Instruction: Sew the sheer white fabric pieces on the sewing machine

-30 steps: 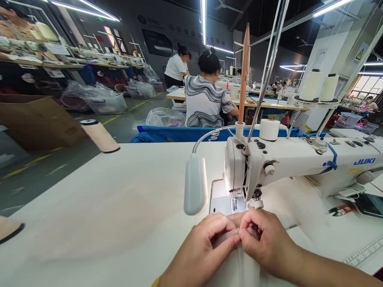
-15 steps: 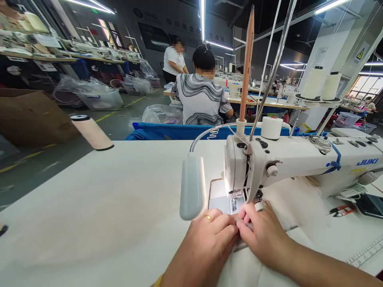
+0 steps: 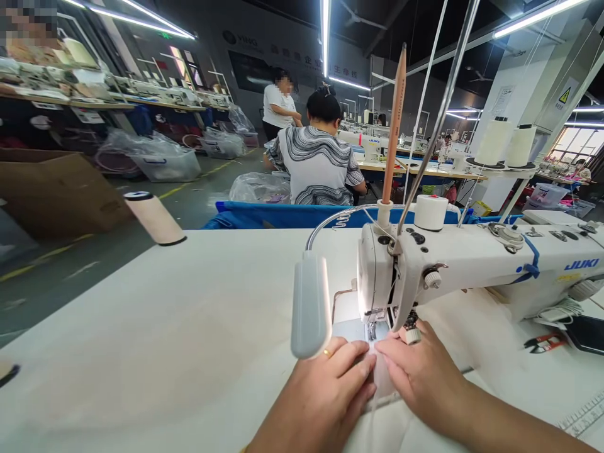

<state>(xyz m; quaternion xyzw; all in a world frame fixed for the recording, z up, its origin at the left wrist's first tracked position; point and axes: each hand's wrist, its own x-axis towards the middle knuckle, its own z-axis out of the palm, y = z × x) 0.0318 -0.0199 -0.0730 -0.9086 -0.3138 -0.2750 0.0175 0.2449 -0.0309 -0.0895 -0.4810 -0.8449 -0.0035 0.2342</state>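
A white JUKI sewing machine (image 3: 472, 258) stands on the white table (image 3: 165, 327). Both my hands lie flat on a piece of white fabric (image 3: 382, 384) just in front of the needle and presser foot (image 3: 372, 327). My left hand (image 3: 325, 396), with a ring on one finger, presses the fabric's left side. My right hand (image 3: 419, 371) presses its right side, fingertips close to the foot. The fingertips of both hands almost meet over the cloth. A grey gooseneck lamp (image 3: 310, 305) hangs just above my left hand.
A thread cone (image 3: 153, 217) lies at the table's far left edge. Red snips (image 3: 545, 343) and a dark phone (image 3: 587, 333) sit at the right. A seated person (image 3: 321, 157) and a standing person (image 3: 278, 104) work beyond the blue bin (image 3: 283, 214). Cardboard box (image 3: 56, 189) at left.
My hands moved forward from pinching the fabric near me to lying flat on it right at the presser foot. The view shifted slightly.
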